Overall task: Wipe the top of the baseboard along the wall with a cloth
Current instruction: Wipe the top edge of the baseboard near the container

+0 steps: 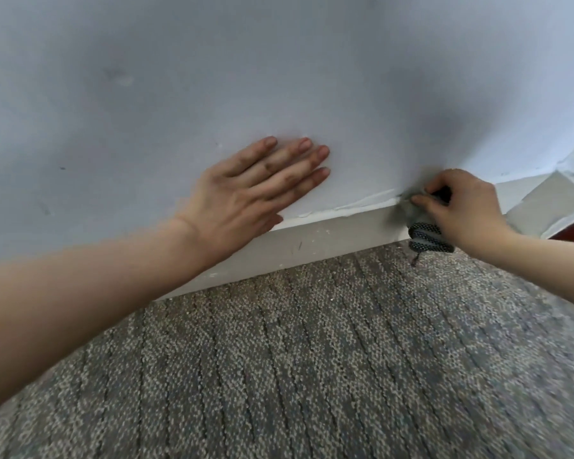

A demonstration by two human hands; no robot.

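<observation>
Head view: the right hand pinches a bunched grey patterned cloth against the top edge of the white baseboard, just right of the left hand, which lies flat and empty on the pale painted wall. Ragged caulk along the ledge between the hands could snag the cloth's loose thread. Below both hands lies nubby, ribbed carpet.
</observation>
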